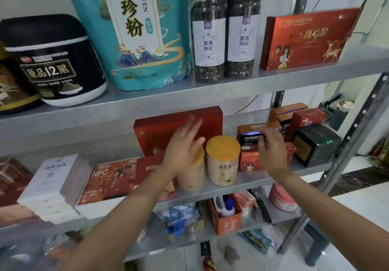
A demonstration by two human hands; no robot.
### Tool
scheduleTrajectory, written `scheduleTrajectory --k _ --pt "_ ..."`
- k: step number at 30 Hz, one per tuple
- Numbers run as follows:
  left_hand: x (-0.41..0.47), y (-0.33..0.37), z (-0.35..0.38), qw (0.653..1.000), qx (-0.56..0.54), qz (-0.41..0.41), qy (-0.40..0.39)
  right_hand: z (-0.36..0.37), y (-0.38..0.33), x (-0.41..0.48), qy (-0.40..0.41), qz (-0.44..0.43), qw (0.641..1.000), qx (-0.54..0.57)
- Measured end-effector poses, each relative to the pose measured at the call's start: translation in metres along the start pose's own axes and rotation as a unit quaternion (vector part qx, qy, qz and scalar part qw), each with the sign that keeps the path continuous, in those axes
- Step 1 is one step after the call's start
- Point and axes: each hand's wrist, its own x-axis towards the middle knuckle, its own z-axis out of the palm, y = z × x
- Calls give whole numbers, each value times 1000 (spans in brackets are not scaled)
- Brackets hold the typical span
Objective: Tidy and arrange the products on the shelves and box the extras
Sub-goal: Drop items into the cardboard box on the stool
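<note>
At the far left of the top shelf (294,81) stands a black tub (52,60) with a white base. Below it, on the middle shelf (250,178), a stack of white boxes (52,186) lies flat, and an orange NFC box (109,178) lies just beside it. Next along the top stands a tall teal pouch (134,33), upright. My left hand (183,146) is spread with straight fingers and holds nothing. It is blurred, and it hovers at the orange lid of the left canister (192,174), partly hiding it; I cannot tell whether my palm touches the lid. Behind that hand a large red box (168,127) stands on edge at the back of the middle shelf. The right canister (223,161), cream with an orange lid, stands upright close beside the left one, near the front edge. Above them on the top shelf are two clear jars (207,33) of dark dried fruit with silver lids, side by side. To the right of the canisters my right hand (271,150) has its fingers curled over the front of a small brown box (250,128), gripping it. That box sits on top of a small red box (249,162). Higher up, a wide red gift box (305,39) stands on the top shelf. Further right on the middle shelf is a dark box (313,144), near the shelf post. On the lower shelf (280,218) an orange carton (227,224) holds bottles, and a pink tub (282,199) lies to its right
</note>
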Motion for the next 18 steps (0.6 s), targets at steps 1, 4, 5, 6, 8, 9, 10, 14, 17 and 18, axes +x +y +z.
scheduleTrajectory --k 1,4,5,6,8,9,10,14,17,18 --pt "-2 15 8 997 24 34 -61 -8 11 -8 -4 -15 999 -37" --pt "-9 35 35 972 124 67 -189 -26 39 -26 -70 -17 989 -131" --pt "-12 37 40 966 156 59 -198 -30 47 -29 -105 1 982 -157" --pt "-12 37 43 963 179 48 -198 -34 53 -31 -135 19 976 -172" --pt "-11 38 44 963 185 21 -196 -40 66 -28 -172 35 967 -186" --pt "-9 39 44 964 180 9 -196 -40 73 -24 -184 38 964 -186" --pt "-7 39 46 964 183 1 -193 -39 80 -19 -197 42 964 -174" --pt "-6 39 50 961 210 -10 -182 -38 100 0 -277 115 952 -57" --pt "-6 40 51 959 220 -9 -179 -36 107 7 -242 111 964 -14" --pt "-6 40 51 958 225 -7 -179 -36 110 7 -225 109 968 1"
